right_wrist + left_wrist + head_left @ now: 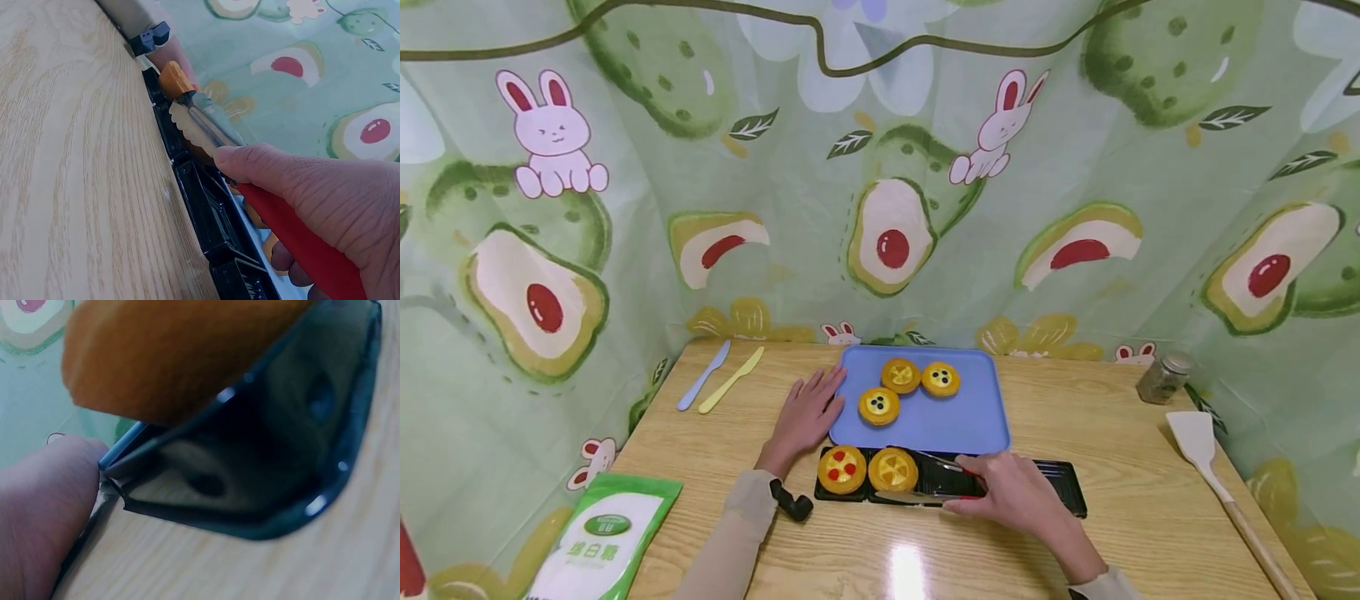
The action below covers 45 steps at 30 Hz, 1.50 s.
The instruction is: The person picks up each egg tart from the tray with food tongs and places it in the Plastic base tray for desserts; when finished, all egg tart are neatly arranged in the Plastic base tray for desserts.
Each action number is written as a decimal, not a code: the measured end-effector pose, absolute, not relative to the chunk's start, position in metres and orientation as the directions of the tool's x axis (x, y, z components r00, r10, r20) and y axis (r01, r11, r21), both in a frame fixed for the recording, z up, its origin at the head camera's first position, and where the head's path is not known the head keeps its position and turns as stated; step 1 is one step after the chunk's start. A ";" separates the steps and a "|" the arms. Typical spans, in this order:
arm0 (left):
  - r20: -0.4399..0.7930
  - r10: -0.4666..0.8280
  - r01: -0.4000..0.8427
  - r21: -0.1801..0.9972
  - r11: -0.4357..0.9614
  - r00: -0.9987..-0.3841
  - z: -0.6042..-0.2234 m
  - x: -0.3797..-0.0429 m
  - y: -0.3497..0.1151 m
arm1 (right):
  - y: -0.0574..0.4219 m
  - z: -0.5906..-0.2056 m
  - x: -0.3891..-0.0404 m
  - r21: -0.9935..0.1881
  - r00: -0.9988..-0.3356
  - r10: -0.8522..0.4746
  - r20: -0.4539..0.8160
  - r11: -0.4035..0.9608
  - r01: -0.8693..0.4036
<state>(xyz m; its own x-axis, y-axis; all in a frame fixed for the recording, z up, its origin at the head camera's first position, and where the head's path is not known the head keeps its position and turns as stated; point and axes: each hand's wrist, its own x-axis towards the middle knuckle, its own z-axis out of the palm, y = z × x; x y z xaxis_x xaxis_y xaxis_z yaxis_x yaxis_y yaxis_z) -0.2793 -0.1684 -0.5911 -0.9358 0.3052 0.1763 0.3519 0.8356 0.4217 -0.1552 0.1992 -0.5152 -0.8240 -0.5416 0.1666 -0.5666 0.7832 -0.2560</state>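
My right hand (pixel 1011 492) grips red-handled metal tongs (pixel 300 244). Their two arms reach either side of an egg tart with yellow fruit wedges (pixel 892 471), which sits in the black plastic tray (pixel 942 481). To its left in that tray is a tart with red berry pieces (pixel 842 469). My left hand (pixel 805 414) lies flat, fingers extended, fingertips at the left rim of the blue tray (pixel 962 421). On the blue tray are two tarts with dark berries, one nearer (pixel 878 406) and one farther right (pixel 940 380), plus a wedge-topped tart (pixel 901 376).
At the back left lie a blue knife (pixel 703 377) and a yellow knife (pixel 732 381). A white-and-green bag (pixel 606 537) is at the front left. On the right are a lidded glass jar (pixel 1165 379) and a wooden-handled spatula (pixel 1213 467). A patterned curtain (pixel 805 208) hangs behind the table.
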 end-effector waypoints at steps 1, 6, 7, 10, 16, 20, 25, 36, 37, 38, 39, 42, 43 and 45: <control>0.177 0.305 0.352 0.422 0.836 -0.936 -0.591 -0.280 -0.169 | 0.199 -0.516 -0.155 -0.254 -0.823 -0.542 0.170 0.783 -0.568; 0.178 0.308 0.355 0.423 0.834 -0.934 -0.593 -0.280 -0.169 | 0.199 -0.515 -0.156 -0.253 -0.825 -0.539 0.171 0.785 -0.565; 0.178 0.309 0.356 0.423 0.833 -0.934 -0.593 -0.280 -0.169 | 0.199 -0.515 -0.156 -0.252 -0.825 -0.539 0.171 0.785 -0.566; 0.187 0.308 0.360 0.420 0.833 -0.933 -0.594 -0.280 -0.169 | 0.199 -0.514 -0.156 -0.247 -0.825 -0.539 0.172 0.787 -0.566; 0.203 0.306 0.366 0.429 0.826 -0.930 -0.594 -0.280 -0.168 | 0.200 -0.512 -0.155 -0.259 -0.835 -0.523 0.172 0.793 -0.551; 0.196 0.306 0.362 0.432 0.826 -0.932 -0.592 -0.280 -0.168 | 0.200 -0.511 -0.155 -0.289 -0.842 -0.512 0.167 0.791 -0.539; 0.183 0.308 0.358 0.428 0.830 -0.933 -0.592 -0.280 -0.169 | 0.202 -0.510 -0.156 -0.327 -0.846 -0.501 0.185 0.780 -0.533; 0.160 0.315 0.353 0.433 0.829 -0.935 -0.589 -0.280 -0.167 | 0.206 -0.503 -0.159 -0.373 -0.895 -0.416 0.160 0.814 -0.445; 0.160 0.316 0.354 0.432 0.830 -0.935 -0.589 -0.280 -0.167 | 0.207 -0.502 -0.159 -0.371 -0.898 -0.408 0.162 0.819 -0.439; 0.161 0.316 0.354 0.431 0.830 -0.935 -0.590 -0.280 -0.167 | 0.208 -0.502 -0.159 -0.371 -0.900 -0.403 0.169 0.820 -0.437; 0.162 0.315 0.354 0.429 0.831 -0.935 -0.590 -0.280 -0.167 | 0.209 -0.502 -0.160 -0.370 -0.900 -0.398 0.178 0.820 -0.436; 0.170 0.313 0.356 0.424 0.833 -0.934 -0.591 -0.279 -0.167 | 0.212 -0.502 -0.161 -0.369 -0.898 -0.381 0.220 0.820 -0.438; 0.173 0.313 0.357 0.420 0.834 -0.934 -0.591 -0.279 -0.168 | 0.213 -0.502 -0.162 -0.367 -0.897 -0.375 0.233 0.821 -0.438; 0.179 0.313 0.360 0.418 0.834 -0.933 -0.591 -0.279 -0.168 | 0.215 -0.502 -0.163 -0.366 -0.900 -0.354 0.254 0.826 -0.428</control>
<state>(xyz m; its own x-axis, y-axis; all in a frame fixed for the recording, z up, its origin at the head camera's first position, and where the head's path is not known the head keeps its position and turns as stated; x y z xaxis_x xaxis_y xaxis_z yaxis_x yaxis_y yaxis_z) -0.2788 -0.1678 -0.5913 -0.9327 0.3132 0.1786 0.3601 0.8339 0.4183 -0.1634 0.2149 -0.5022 -0.9001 -0.3542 0.2538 -0.4284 0.8261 -0.3663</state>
